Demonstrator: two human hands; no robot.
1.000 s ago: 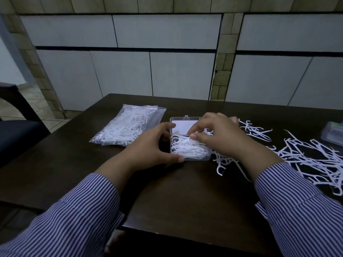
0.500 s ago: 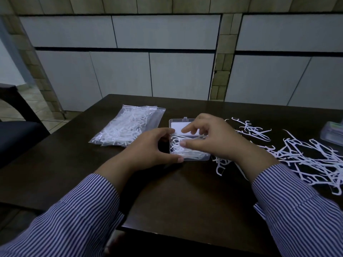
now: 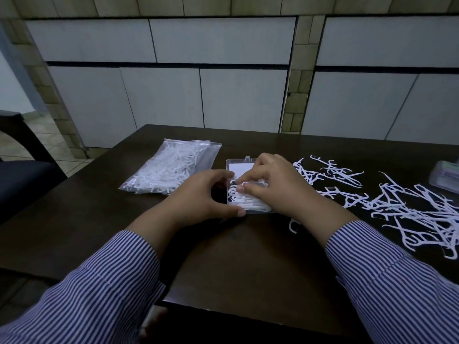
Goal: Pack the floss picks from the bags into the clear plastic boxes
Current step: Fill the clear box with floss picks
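box: my clear plastic box (image 3: 240, 163) sits mid-table, floss picks (image 3: 244, 203) inside
left hand (image 3: 202, 194): thumb and fingers curled round the box's left edge
right hand (image 3: 269, 184): pinching picks over the box, hiding its right side
around: sealed bag of picks (image 3: 171, 167) left, loose picks (image 3: 407, 209) scattered right, second box (image 3: 445, 176) at far right

Dim, cool light. Dark wooden table (image 3: 236, 256) fills lower centre and right of frame. Behind it, across the top, wall of large pale grey panels (image 3: 223, 40) split by tan brick-like strips (image 3: 296, 95). Far left: dark chair (image 3: 22, 180), tiled floor (image 3: 47, 135) beyond it
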